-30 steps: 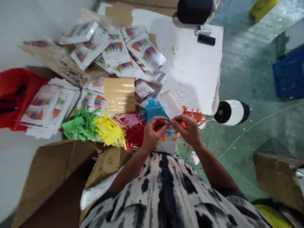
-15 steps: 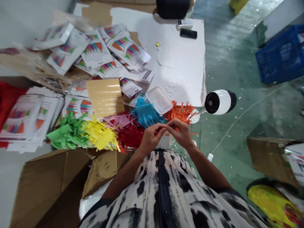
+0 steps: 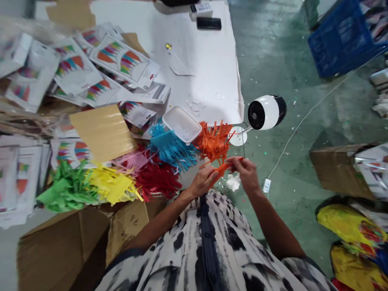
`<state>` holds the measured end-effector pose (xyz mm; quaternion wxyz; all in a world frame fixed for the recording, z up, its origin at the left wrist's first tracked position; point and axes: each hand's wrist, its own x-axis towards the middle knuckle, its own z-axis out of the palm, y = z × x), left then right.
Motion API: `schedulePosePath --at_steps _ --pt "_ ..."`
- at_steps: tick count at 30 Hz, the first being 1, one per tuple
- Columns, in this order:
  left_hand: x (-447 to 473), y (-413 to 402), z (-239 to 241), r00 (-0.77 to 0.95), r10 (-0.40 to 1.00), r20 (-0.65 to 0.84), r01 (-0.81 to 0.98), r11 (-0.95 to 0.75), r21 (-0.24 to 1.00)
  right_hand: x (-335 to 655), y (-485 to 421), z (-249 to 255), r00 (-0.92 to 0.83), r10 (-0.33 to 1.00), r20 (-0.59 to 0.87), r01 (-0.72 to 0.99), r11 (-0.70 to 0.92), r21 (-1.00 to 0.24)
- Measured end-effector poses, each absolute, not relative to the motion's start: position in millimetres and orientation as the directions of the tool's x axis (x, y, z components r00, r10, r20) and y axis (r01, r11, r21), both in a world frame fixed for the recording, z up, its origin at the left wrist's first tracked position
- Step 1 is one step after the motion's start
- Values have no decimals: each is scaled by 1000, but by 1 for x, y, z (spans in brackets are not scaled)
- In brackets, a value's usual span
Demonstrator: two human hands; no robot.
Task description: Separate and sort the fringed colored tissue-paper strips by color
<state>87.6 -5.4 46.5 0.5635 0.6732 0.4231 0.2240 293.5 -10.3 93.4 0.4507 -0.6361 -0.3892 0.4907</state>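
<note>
Close in front of my body, my left hand [image 3: 203,181] is closed on one end of an orange tissue-paper tassel [image 3: 222,168]. My right hand [image 3: 246,174] pinches the other end, so the strip stretches between them. Just beyond lies a pile of orange fringed tassels [image 3: 214,141] at the table's edge. Left of it are blue fringed tassels [image 3: 171,146] and a white plastic tray [image 3: 182,124]. Dark red fringe [image 3: 156,178], pink fringe [image 3: 133,161], yellow fringe [image 3: 112,184] and green fringe [image 3: 68,188] continue the row leftward.
Printed packages [image 3: 121,60] are heaped at the back left, near a tan sheet [image 3: 103,133]. A black-and-white lamp or fan [image 3: 268,112] stands right of the white table [image 3: 209,72]. An open cardboard box [image 3: 57,250] sits at lower left; a blue crate [image 3: 339,36] is far right.
My hands were pinched together; now they are apart, the right one further right, with the orange tassel drawn out between them. The whole view has shifted.
</note>
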Motion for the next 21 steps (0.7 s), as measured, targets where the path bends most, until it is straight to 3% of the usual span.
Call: schedulePosePath --at_steps 1,3,5,7,10,15,21 --pt "91 1 39 526 839 -136 368 -80 926 310 -7 97 365 912 -189 100 -241 -965" --pt "95 19 28 462 885 -65 483 -189 855 341 -1 106 582 804 123 342 -105 -934" --pt "99 42 22 384 923 -34 601 -221 768 362 4 112 525 759 385 624 -35 -781" --pt "104 68 19 321 947 -25 705 -221 674 370 5 105 342 814 470 798 12 -602" --pt "113 107 14 317 947 -42 807 -247 537 358 1 66 138 913 383 883 61 -465" --pt "122 142 -2 425 873 -241 870 -319 377 331 -16 -16 -31 994 105 892 75 -446" --pt "115 144 -4 456 863 -215 867 -377 325 327 -18 -27 -83 993 -82 896 38 -443"
